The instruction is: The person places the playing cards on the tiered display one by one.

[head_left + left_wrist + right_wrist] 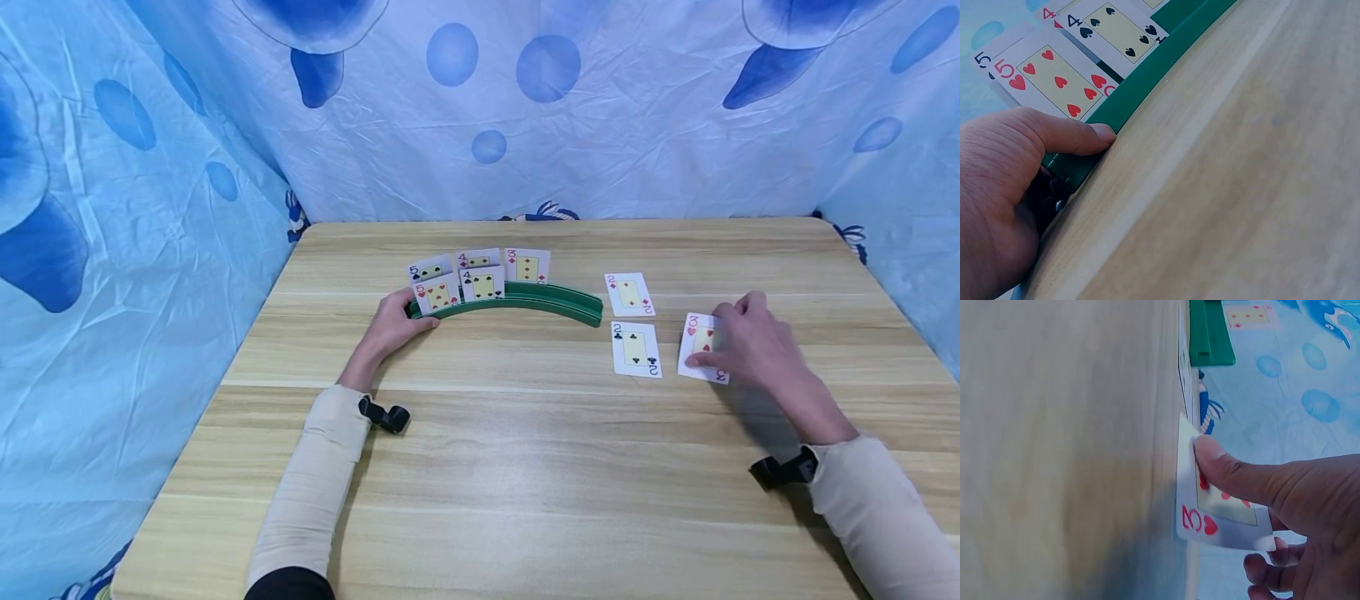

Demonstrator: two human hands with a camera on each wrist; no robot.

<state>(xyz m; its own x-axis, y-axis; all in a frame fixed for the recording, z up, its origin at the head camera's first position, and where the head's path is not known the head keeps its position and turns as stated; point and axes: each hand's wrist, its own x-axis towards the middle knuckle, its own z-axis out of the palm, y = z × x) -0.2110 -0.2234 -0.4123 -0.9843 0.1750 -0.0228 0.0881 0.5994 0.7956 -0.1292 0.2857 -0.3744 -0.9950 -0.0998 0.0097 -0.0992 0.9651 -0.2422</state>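
My left hand [396,322] grips the left end of a curved green card holder [551,300], thumb along its front in the left wrist view. In its back row stand a black five [424,269], the four of diamonds [474,257] and the three of diamonds [528,263]. The five of hearts [435,296] and four of spades [483,285] stand in front of them. To the right, my right hand [761,346] pinches a hearts playing card [693,342], thumb over its face. Its thumb partly hides the card, and I cannot tell its number.
Two playing cards lie face up between the holder and my right hand: a red diamonds card [630,294] and below it a black clubs card [636,350]. All rest on a wooden table [525,475]. Blue patterned cloth [420,142] hangs behind and at the sides.
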